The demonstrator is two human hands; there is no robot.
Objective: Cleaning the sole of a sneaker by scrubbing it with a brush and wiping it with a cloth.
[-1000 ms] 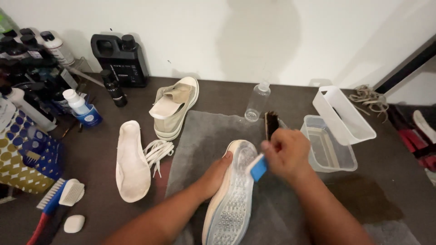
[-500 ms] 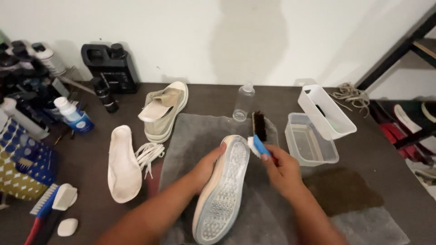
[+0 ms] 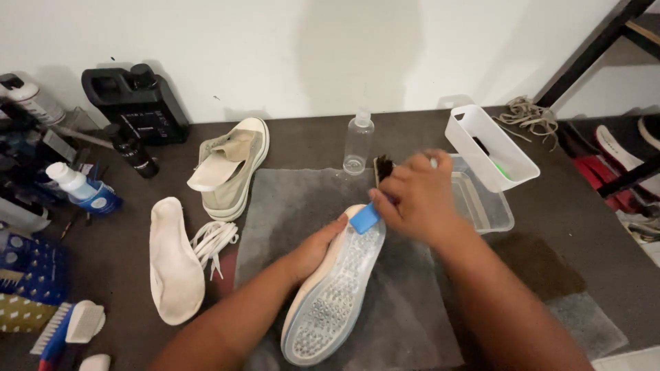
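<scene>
A pale sneaker lies sole-up on a grey cloth in the middle of the dark table. My left hand grips its left side near the toe. My right hand is closed on a small blue-handled brush, whose blue end rests at the toe of the sole. A dark-bristled brush lies just behind my right hand. The second sneaker stands upright at the back left, with its tongue pulled out.
A white insole and loose laces lie left of the cloth. Behind stand a clear bottle, a clear tub, a white basket, a black jug. Bottles and brushes crowd the left edge.
My right hand with the blue brush has moved up along the sole to the toe end. My left hand keeps its hold on the sneaker.
</scene>
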